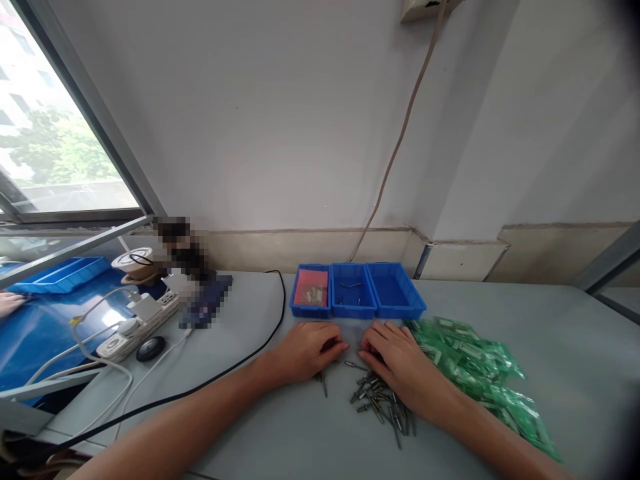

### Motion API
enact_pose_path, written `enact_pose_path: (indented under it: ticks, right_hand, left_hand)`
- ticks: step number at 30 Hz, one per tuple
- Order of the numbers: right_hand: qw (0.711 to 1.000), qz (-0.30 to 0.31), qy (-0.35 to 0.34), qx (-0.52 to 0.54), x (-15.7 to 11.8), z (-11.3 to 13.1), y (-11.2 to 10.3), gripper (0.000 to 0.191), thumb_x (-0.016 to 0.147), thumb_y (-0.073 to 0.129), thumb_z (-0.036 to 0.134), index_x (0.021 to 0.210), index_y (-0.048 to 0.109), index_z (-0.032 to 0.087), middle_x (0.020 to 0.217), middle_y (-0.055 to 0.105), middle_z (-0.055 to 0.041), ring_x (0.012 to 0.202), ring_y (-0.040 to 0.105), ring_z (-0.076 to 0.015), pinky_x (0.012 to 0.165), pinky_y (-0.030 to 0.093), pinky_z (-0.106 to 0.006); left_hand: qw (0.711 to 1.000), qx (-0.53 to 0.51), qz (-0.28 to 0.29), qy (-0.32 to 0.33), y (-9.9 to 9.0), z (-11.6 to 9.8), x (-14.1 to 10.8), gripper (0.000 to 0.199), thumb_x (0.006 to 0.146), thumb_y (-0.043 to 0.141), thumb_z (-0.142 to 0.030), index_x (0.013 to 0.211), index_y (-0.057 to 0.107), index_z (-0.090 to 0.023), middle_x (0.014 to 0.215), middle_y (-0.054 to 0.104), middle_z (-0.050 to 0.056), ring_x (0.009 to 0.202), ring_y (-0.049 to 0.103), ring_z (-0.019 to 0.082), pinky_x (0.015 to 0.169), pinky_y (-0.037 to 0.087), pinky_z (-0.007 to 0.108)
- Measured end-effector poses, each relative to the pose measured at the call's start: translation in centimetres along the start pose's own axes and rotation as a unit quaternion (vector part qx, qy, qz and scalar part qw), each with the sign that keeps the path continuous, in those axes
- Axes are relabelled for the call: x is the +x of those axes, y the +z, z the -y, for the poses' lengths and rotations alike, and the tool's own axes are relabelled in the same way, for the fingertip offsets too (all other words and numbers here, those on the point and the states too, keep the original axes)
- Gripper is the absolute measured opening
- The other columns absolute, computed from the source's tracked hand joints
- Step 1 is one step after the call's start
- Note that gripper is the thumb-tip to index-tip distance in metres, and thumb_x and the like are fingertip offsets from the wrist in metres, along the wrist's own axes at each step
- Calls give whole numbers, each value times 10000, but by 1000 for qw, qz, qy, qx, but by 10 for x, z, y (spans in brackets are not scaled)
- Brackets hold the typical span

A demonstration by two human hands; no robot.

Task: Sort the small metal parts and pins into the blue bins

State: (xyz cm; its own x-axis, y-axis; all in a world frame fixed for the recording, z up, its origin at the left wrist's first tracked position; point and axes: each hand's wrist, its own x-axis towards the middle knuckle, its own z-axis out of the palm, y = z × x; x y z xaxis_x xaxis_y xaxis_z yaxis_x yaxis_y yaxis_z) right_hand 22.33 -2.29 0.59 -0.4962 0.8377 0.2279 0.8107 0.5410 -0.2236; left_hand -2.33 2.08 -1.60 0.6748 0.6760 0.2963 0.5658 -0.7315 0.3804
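My left hand (311, 350) rests on the grey table with its fingers curled and thumb drawn in. A couple of blind rivets (324, 385) lie by its thumb; what its fingers hold, if anything, is hidden. To the right, my right hand (397, 357) is closed, fingertips bent down towards the tabletop. Its grip is hidden too. Beside and partly under it lies a loose pile of metal blind rivets (379, 403). Beyond the hands stand a left blue bin (310, 312) with a red card and small bag, a middle blue bin (354, 311) with a few rivets, and a right blue bin (400, 312).
Green plastic packets (470, 357) lie in a heap to the right of my right forearm. A black cable (240, 363) crosses the table under my left arm. At the left are a power strip (137, 327), a black mouse (151, 348) and another person's hand (10, 303).
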Motion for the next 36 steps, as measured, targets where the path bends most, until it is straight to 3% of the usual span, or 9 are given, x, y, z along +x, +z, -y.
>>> enact_pose_path:
  ticks: [4,20,27,36]
  right_hand:
    - [1000,-15,-10,-16,-1,-2,3,153,1017,700,195,889,619,219,930,688,-43,892,655,-280,780,447,-403]
    - [998,-49,-14,-34,-2,-5,8,172,1048,607,175,881,601,216,914,671,-42,840,653,-256,770,387,-382]
    - [999,-42,0,-33,-3,2,0,180,983,668,183,835,573,220,858,652,-30,809,638,-250,777,384,-389]
    - [1000,-25,1,-16,-2,-1,3,197,998,575,104,834,577,214,864,681,-38,824,666,-246,802,393,-394]
  left_hand:
    - [1000,-3,3,1,0,0,0,273,1090,600,-364,872,577,-200,814,652,-25,720,567,138,656,350,255]
    - [1000,2,9,-4,-2,-2,0,265,1091,601,-365,886,597,-198,825,659,-16,734,587,146,665,364,267]
    - [1000,-1,11,-4,-3,-2,0,270,1095,591,-361,883,605,-194,826,665,-6,729,588,152,660,359,263]
    - [1000,-4,11,-5,-4,-3,0,276,1091,599,-367,876,598,-194,821,665,-12,727,584,147,656,352,263]
